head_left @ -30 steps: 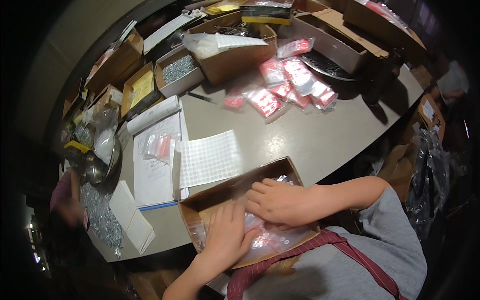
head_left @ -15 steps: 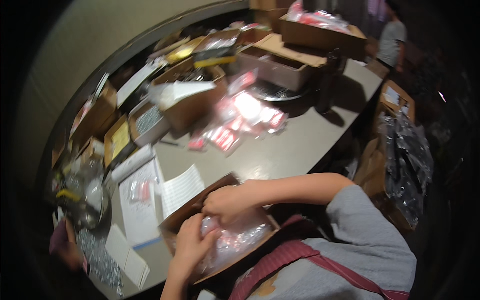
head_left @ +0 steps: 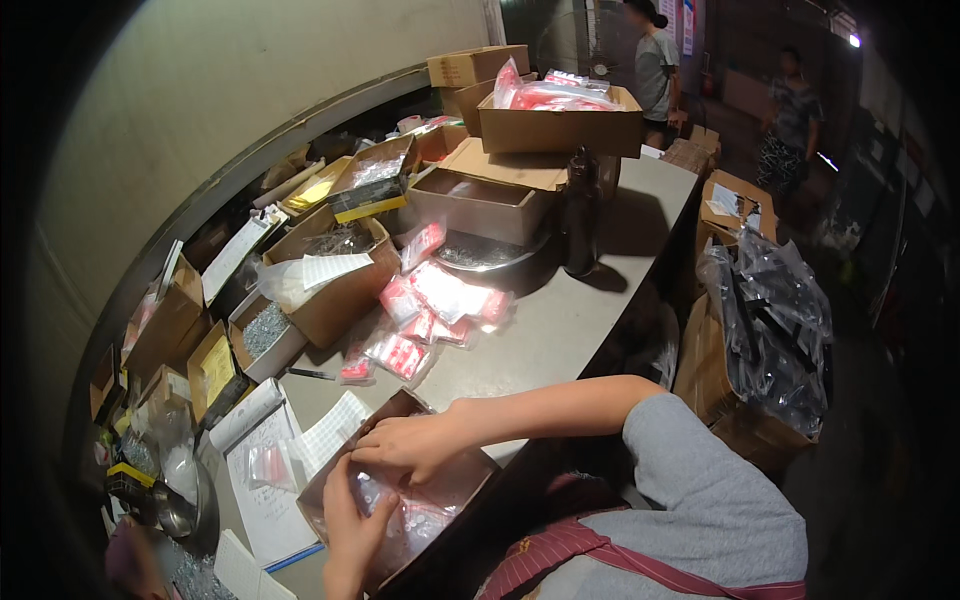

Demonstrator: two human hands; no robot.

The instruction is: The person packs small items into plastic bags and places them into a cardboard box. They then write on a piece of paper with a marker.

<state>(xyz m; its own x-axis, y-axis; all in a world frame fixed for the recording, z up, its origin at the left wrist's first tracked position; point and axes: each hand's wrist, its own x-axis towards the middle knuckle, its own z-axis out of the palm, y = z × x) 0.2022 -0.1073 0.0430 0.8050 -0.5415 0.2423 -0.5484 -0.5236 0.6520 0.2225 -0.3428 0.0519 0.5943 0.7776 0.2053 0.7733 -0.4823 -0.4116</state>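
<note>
A small open cardboard box (head_left: 405,402) stands at the table's near edge, holding clear plastic bags (head_left: 425,520) with red marks. My left hand (head_left: 352,520) is over the box's left side, thumb apart from the fingers, touching the bags. From the right, my right hand (head_left: 415,446) reaches across the box. Its fingers stretch toward the far left corner, beside my left fingertips, and the thumb points down at the bags. Some fingertips are hidden against the bags and box wall.
Red-and-clear packets (head_left: 420,310) lie beyond the box. A notebook (head_left: 265,490) is at left. Cartons (head_left: 330,295) crowd the back, near a dark bottle (head_left: 580,215). A carton with grey plastic bags (head_left: 775,330) stands right. One person (head_left: 655,70) stands behind; another person's arm shows lower left.
The whole view has shifted, so the table's things sit lower and more to the left. Both hands stay in the box; my right hand's fingers look straighter than before.
</note>
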